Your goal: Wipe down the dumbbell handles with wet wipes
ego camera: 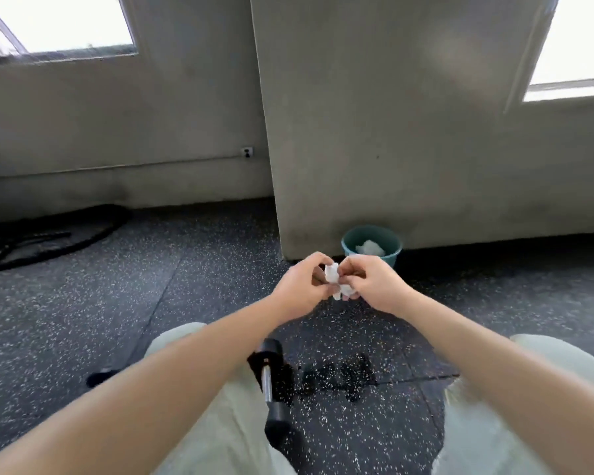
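A crumpled white wet wipe (335, 281) is held in front of me above the floor. My left hand (300, 286) and my right hand (374, 286) both pinch it, fingers curled around its edges. A black dumbbell (271, 389) with a metal handle lies on the speckled floor between my knees, below my left forearm. Neither hand touches it. A second dark weight end (100, 376) peeks out left of my left forearm.
A teal bucket (348, 240) with white wipes inside stands against the concrete pillar (391, 132) just beyond my hands. Thick black ropes (48, 238) lie on the floor at the far left. A wet patch (340, 375) darkens the floor right of the dumbbell.
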`<state>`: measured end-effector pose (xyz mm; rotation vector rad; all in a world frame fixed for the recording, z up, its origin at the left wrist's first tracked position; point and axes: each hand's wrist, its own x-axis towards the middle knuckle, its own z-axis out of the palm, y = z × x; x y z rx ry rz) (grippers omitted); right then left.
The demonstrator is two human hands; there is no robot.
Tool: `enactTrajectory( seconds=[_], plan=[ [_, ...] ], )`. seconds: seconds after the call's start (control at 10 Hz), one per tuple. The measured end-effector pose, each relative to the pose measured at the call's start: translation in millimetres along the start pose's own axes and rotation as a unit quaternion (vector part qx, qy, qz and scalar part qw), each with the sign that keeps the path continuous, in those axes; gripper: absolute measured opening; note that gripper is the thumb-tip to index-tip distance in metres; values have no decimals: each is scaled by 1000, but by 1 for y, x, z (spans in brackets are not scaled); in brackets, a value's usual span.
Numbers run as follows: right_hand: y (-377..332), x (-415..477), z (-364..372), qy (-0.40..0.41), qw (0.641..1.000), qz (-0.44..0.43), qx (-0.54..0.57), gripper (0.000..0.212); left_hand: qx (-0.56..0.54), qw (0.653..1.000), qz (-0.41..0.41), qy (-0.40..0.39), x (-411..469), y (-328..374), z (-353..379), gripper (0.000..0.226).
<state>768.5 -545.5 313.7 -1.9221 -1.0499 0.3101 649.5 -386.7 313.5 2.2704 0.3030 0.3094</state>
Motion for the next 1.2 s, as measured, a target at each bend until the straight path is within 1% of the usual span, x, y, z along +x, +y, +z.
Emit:
enactTrajectory(
  seconds=[0.1, 0.2, 0.3, 0.4, 0.5, 0.6, 0.7, 0.8, 0.9, 1.0, 1.1, 1.2],
  plan=[
    [-4, -14, -22, 93, 994, 34, 35, 15, 30, 999, 7, 21, 10, 30, 2, 16],
    [-15, -9, -56, 220, 974, 48, 31, 17, 33, 999, -7, 41, 28, 58, 0, 26],
    [-31, -3, -99, 319, 945, 48, 58, 17, -4, 999, -16, 48, 60, 94, 1, 30],
    [-22, 6, -111, 357, 930, 35, 84, 16, -50, 997, -22, 53, 98, 107, 10, 22],
    [12, 27, -99, 305, 944, 54, 113, 8, -104, 993, -56, 31, 133, 97, 35, 10],
    [58, 62, -82, 263, 957, 65, 103, 20, -206, 973, -104, -5, 166, 77, 62, 19],
    [95, 99, -84, 293, 945, 96, 107, 13, -249, 960, -125, -34, 210, 57, 80, 31],
    [129, 120, -92, 336, 926, 145, 90, 16, -222, 965, -137, -18, 245, 33, 93, 41],
    [162, 158, -93, 363, 922, 134, 33, 19, -198, 963, -181, 12, 290, -11, 111, 41],
    [178, 202, -98, 400, 915, 52, -23, 12, -195, 957, -213, 13, 335, -41, 119, 33],
    [203, 251, -95, 394, 912, 63, -95, 15, -213, 950, -225, 33, 355, -53, 120, 31],
    [245, 282, -83, 168, 942, 232, -177, 30, -235, 936, -254, 55, 354, -60, 124, 29]
  ],
)
